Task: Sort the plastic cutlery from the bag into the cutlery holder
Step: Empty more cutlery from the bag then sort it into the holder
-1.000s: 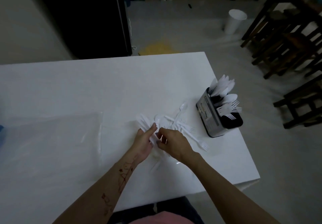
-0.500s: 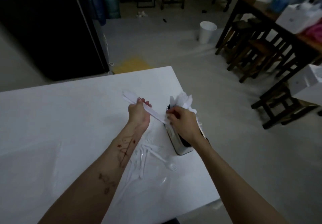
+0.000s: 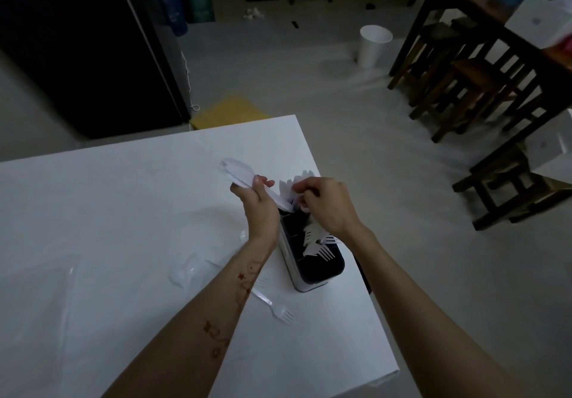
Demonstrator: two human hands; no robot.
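The left hand (image 3: 258, 204) grips a bundle of white plastic cutlery (image 3: 247, 177), fingers curled round its middle; the bundle lies tilted, one end projecting up and left past the knuckles, the other end reaching down to the far compartment of the cutlery holder (image 3: 312, 261). The right hand (image 3: 322, 201) sits over that same far compartment with fingers curled, pinching a white piece among the upright cutlery there, though which piece cannot be told. The holder stands near the right edge of the white table (image 3: 108, 211) with forks (image 3: 318, 242) in its middle section, and a loose fork (image 3: 278, 307) lies on the table just left of it.
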